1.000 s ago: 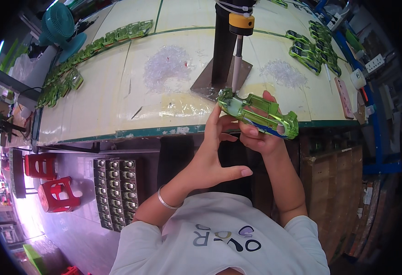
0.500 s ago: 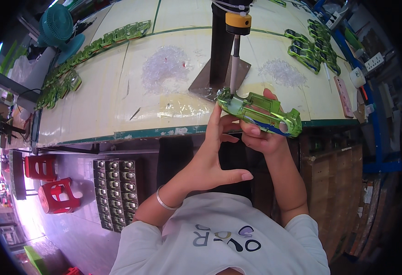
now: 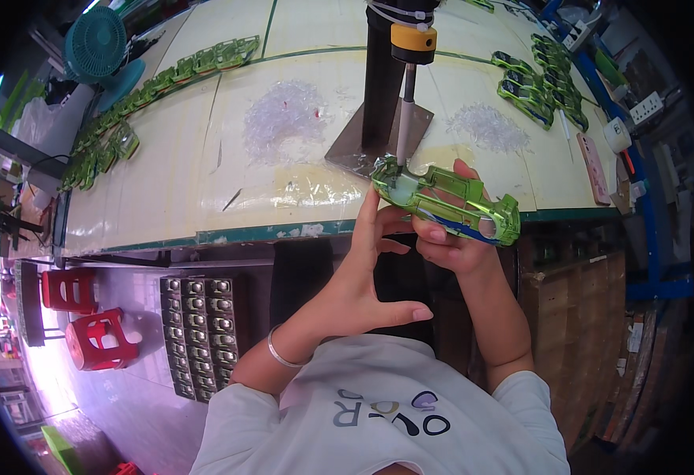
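A shiny green toy car body shell (image 3: 451, 191), with a blue stripe along its side, is held at the table's front edge. My right hand (image 3: 459, 241) grips it from below and behind, thumb on the near side. My left hand (image 3: 356, 277) has its index fingertip against the shell's left end; its thumb stretches away to the right, well apart from the fingers. Above that end hangs an upright rod tool (image 3: 405, 131) with a pale sleeve and a yellow-and-black collar (image 3: 413, 43). The tool's tip meets the shell's left end; whether they touch I cannot tell.
A dark post (image 3: 379, 79) on a square metal base (image 3: 351, 148) stands behind the shell. Clear plastic bits (image 3: 284, 119) lie in piles. Green shells (image 3: 197, 63) line both sides. A teal fan (image 3: 98, 47), a phone (image 3: 595, 166) and red stools (image 3: 103, 339) are around.
The shell has dipped slightly toward me at its right end, and my right hand has moved a little with it. My left hand has shifted slightly left and down.
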Available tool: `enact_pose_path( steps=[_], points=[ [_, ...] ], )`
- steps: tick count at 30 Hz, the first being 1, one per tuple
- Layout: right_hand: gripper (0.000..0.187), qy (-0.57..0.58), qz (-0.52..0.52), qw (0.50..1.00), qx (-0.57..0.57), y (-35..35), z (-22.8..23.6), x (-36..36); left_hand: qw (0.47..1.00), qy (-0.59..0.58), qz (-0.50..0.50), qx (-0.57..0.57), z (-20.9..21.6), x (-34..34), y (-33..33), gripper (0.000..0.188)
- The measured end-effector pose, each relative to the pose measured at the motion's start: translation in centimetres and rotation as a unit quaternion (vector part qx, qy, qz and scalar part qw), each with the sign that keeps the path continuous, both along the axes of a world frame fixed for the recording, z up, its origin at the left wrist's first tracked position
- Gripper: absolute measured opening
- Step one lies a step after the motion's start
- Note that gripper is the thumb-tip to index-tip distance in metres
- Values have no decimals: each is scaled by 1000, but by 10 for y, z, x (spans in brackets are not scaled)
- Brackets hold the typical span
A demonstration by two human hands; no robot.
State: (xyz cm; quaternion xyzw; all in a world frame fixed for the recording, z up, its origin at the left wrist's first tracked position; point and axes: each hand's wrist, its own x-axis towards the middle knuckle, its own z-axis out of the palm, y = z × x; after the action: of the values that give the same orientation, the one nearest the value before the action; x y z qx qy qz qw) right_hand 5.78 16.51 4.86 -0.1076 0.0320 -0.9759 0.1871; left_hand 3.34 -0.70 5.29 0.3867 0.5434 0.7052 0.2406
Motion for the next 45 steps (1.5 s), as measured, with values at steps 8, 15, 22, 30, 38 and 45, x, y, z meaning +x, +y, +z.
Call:
enact_pose_path(
  steps=[8, 15, 22, 30, 38, 45],
  points=[
    [58, -154, -41, 982, 105, -9, -5, 21, 987, -151, 14, -44, -15, -1, -7, 100],
    [49, -225, -262, 911, 226, 66, 31, 50, 949, -1, 314, 17, -10, -33, -41, 28],
    [44, -84, -387, 404, 825, 217, 46, 25, 863, 184, 462, -89, -24, -89, -74, 18],
    [45, 40, -272, 196, 941, 281, 4, -9, 821, 176, 523, -147, -41, -93, -73, 12],
    [43, -13, -253, 3, 967, 303, 15, -104, 801, 159, 547, -187, -38, -91, -68, 9],
    [62, -91, -426, 127, 891, 316, -3, -139, 790, 182, 550, -199, -38, -92, -65, 9]
  ],
)
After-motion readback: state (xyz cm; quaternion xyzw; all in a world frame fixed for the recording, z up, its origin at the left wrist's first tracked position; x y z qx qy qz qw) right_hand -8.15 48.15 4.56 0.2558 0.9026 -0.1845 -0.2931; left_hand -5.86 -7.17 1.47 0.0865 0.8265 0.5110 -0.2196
